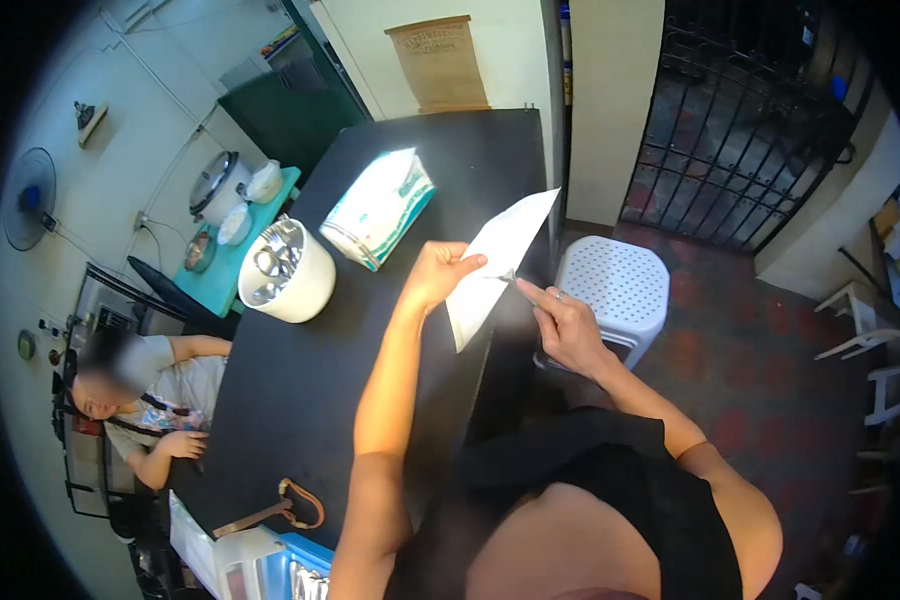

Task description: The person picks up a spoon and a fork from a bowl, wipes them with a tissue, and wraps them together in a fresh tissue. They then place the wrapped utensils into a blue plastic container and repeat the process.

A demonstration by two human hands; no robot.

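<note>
My left hand (437, 277) pinches a white paper napkin (505, 235) at its left edge, thumb on top. The napkin is spread out in a long pointed shape above the table's right edge. In my right hand (567, 325) is a piece of metal cutlery (510, 277), its tip lying against the middle of the napkin and its other end hidden by my fingers. Left of my hands stands a white tub (315, 283) filled with spoons and forks (277, 262). Beyond it lies a white and green pack of napkins (378, 205).
The dark table (370, 345) runs beneath my arms. A blue-and-clear cutlery box (270, 560) and a brown strap (305, 500) lie at the near left. Another person (155, 400) leans on the left edge. A white stool (615, 275) stands right of the table.
</note>
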